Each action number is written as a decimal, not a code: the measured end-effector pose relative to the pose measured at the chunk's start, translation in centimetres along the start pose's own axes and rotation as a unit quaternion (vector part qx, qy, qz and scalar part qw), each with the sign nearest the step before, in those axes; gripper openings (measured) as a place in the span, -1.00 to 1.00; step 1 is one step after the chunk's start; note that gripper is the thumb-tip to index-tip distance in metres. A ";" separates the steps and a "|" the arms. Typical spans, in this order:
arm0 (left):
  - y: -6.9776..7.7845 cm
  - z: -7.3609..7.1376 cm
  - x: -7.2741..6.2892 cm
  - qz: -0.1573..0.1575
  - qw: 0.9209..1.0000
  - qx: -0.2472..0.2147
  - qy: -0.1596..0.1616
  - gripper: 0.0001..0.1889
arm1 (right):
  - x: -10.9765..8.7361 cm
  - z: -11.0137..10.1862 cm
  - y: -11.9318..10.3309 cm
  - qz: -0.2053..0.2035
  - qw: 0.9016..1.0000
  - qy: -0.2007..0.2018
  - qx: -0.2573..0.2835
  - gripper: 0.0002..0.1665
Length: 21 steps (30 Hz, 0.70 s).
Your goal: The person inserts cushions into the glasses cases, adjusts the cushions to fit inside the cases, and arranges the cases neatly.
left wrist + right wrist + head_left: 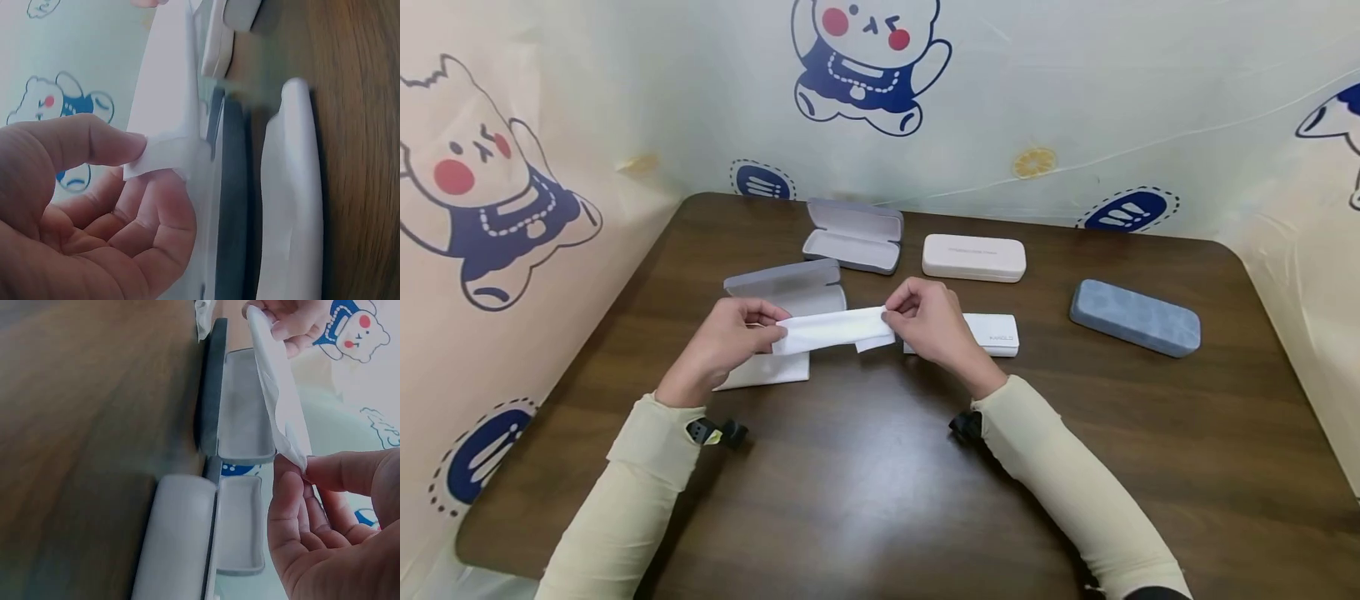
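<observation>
A white cloth (832, 328), folded into a long strip, is stretched level above the table between both hands. My left hand (724, 339) pinches its left end between thumb and fingers. At the other end, my right hand (931, 323) pinches the strip's corner; a small flap hangs below the edge there. Just behind the strip lies an open grey glasses case (786, 286), partly hidden by the cloth. Another white folded cloth (778, 372) lies on the table below my left hand. A white glasses case (997, 333) with printed letters is partly covered by my right hand.
A second open grey glasses case (853, 246) stands at the back of the brown table (880, 500). Beside it is a closed cream-white case (973, 257). Further right lies a closed blue case (1135, 318). A patterned curtain (700, 92) hangs behind the table.
</observation>
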State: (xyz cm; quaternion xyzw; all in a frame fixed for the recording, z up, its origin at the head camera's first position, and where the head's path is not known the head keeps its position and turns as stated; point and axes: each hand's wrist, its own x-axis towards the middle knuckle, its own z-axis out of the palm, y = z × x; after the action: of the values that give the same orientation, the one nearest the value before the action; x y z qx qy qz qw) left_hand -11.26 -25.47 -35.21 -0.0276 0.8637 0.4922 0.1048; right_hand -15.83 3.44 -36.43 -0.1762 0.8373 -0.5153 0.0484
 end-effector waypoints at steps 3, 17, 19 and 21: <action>-0.5 -0.9 0.0 -0.011 1.000 -0.010 0.021 -0.74 | 1.0 0.8 -0.3 -0.003 1.000 -0.003 -0.002 -0.96; -3.2 -3.6 0.6 -0.098 0.984 -0.089 0.118 -0.57 | 5.0 5.1 -1.0 -0.001 0.999 0.020 -0.035 -0.96; -3.5 -3.8 0.8 -0.107 0.981 -0.099 0.130 -0.56 | 5.5 5.7 -0.9 0.003 0.999 0.029 -0.035 -0.96; -3.8 -3.8 1.0 -0.113 0.979 -0.106 0.132 -0.55 | 5.8 6.2 -0.8 0.008 0.999 0.040 -0.033 -0.96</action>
State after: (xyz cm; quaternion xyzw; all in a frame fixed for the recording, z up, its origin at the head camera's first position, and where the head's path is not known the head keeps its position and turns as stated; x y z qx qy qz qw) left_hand -12.27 -30.64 -36.74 -0.2009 0.8043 0.5577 0.0413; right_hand -19.42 -4.18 -38.01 -0.1506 0.8563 -0.4938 0.0135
